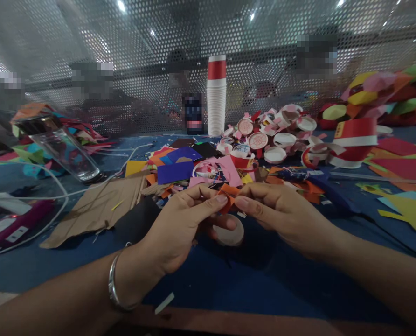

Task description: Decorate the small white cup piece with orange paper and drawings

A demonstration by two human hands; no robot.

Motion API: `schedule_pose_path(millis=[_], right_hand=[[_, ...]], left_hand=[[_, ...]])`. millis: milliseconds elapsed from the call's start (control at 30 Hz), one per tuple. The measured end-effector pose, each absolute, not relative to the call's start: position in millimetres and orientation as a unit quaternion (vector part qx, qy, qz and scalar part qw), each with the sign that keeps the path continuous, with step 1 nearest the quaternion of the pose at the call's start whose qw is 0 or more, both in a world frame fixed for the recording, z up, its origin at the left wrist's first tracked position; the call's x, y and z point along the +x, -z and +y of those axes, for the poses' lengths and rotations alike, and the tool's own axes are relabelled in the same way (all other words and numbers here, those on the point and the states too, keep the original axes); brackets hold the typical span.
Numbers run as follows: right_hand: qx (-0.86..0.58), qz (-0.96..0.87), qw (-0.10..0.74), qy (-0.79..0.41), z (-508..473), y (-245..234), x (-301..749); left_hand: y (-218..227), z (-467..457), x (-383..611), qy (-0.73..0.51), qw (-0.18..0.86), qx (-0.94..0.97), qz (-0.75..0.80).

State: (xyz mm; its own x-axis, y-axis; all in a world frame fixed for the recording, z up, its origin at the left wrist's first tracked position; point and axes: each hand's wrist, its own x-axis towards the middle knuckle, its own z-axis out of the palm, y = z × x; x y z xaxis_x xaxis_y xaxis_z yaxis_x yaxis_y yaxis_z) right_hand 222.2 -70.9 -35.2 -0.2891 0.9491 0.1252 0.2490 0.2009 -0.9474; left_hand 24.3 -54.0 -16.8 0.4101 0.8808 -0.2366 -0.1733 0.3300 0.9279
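Observation:
Both hands meet above the blue table [229, 280], near its front edge. My left hand [183, 224], with a metal bangle on the wrist, pinches a small orange piece of paper [228, 198] between thumb and fingers. My right hand [281, 214] pinches the same orange piece from the other side. A pale roll of tape [231, 233] sits under my left fingers; a finger seems to pass through it. Just behind the hands lies a heap of coloured paper scraps [194, 170].
A tall stack of white and red paper cups [216, 95] stands at the back by a perforated metal screen. Cut cup bottoms and rims [274, 140] lie right of it. A clear glass jar [66, 149], brown cardboard [99, 207] and white cables lie left. Paper craft pieces [386, 93] pile up far right.

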Motion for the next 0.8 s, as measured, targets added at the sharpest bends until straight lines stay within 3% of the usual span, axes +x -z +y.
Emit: schedule_pose_path(millis=[567,800], right_hand=[[-0.461,-0.620,0.431,-0.466,-66.5,41.0,222.5],[-0.469,-0.559,0.480,-0.487,-66.4,40.5,223.6]], left_hand=[[18.2,-46.4,24.3,-0.393,0.687,0.450,0.413],[21.9,-39.5,19.5,-0.412,0.593,0.559,0.407]])
